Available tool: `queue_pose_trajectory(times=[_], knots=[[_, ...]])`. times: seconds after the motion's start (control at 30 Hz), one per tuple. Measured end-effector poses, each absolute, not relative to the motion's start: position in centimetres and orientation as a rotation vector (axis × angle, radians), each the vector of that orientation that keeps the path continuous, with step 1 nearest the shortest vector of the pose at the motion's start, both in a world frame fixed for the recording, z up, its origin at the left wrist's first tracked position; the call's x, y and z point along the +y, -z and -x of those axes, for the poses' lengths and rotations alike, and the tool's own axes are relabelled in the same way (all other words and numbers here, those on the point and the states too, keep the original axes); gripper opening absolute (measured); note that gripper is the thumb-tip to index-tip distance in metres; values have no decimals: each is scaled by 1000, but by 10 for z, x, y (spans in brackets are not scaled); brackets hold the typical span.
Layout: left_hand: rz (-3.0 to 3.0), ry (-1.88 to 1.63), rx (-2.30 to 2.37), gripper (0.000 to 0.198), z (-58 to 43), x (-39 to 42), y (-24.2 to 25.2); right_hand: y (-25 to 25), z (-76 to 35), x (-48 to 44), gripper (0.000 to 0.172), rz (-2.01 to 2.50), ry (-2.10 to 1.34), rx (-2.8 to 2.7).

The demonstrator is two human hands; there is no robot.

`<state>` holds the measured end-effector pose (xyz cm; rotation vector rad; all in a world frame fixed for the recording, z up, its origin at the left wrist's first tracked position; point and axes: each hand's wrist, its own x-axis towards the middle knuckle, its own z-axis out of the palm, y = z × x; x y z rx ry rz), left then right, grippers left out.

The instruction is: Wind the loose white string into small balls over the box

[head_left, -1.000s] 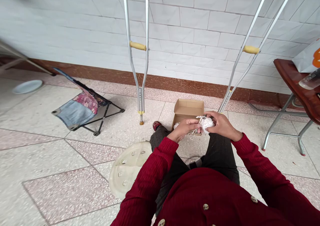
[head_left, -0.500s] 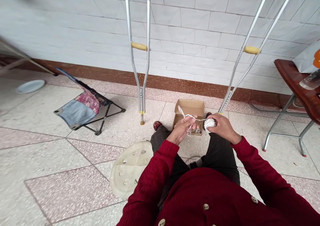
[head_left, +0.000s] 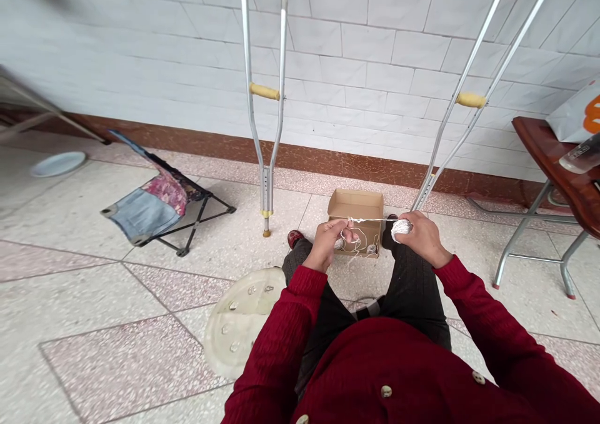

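A ball of white yarn point(head_left: 402, 230) sits in my right hand point(head_left: 420, 237), whose fingers are closed around its right side. From the ball a white strand point(head_left: 375, 220) runs taut across to my left hand point(head_left: 331, 240), pinched between thumb and forefinger. Loose loops of the yarn dangle below the left fingers. Behind and beneath the hands an open cardboard box point(head_left: 359, 204) stands on the floor between my feet. Inside it lie small pale items and some thread, partly covered by my left hand and the loops.
Two metal crutches point(head_left: 266, 189) with yellow grips lean on the tiled wall. A folding chair point(head_left: 150, 206) stands left, with a pale plate point(head_left: 59, 163) beyond it. A round perforated plastic disc point(head_left: 244, 324) lies by my left leg. A brown stool point(head_left: 553, 155) at right holds a bag and bottle.
My hands have moved apart, the left toward the left and the right slightly rightward with the ball. The strand between them is longer and straighter, and more loops hang under the left hand.
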<state>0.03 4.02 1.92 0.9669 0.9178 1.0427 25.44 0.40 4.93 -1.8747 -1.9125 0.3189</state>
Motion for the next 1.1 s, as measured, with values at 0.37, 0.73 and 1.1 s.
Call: queue_pose_trajectory(times=[0.37,0.73,1.1], knots=[[-1113,-883,783,30,-2,24,-18,-79,-252,22,39,1711,28,-1768],[-1137,-582,719,59,-30,35,-24,-87,-231,6,41,1319,-187,-1794],[-1457,-707,663,44,-46,55,-43,-88,-244,8,38,1343,-301,-1768]])
